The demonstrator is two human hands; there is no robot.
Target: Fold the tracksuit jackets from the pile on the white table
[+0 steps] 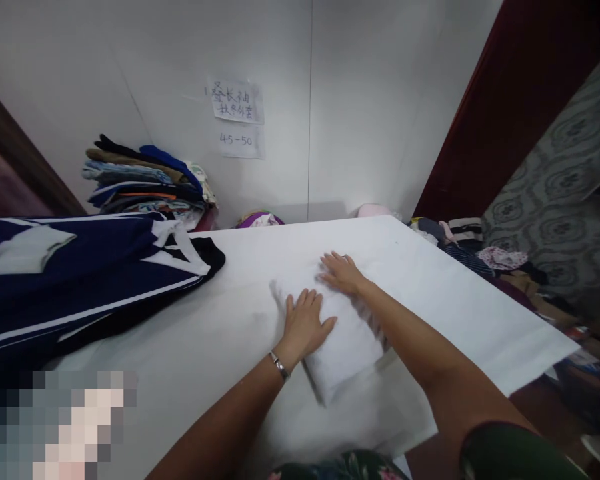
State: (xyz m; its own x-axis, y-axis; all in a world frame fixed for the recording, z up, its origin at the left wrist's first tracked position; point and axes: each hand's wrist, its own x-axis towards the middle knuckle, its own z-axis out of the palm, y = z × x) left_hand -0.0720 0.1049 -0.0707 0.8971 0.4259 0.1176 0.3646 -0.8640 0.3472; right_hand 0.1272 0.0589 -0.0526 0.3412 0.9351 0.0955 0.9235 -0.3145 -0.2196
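Note:
A white folded cloth bundle, which looks like a garment (347, 353), lies on the white tabletop (220, 373) in front of me. My left hand (306, 325) rests flat on its left side, thumb spread to the right; a metal bracelet circles that wrist. Farther back, my right hand (341, 273) lies palm down at the bundle's far edge, fingers spread and pointing left. Both hands are open and press on the cloth without gripping it. White on white makes the bundle's exact outline hard to see.
Navy clothes with white stripes (80, 280) cover the table's left side. Behind them stands a stack of folded clothes (145, 180). Two handwritten paper signs (237, 103) hang on the wall. More clothes (465, 243) lie beyond the table's right edge. A pixelated patch covers the lower left.

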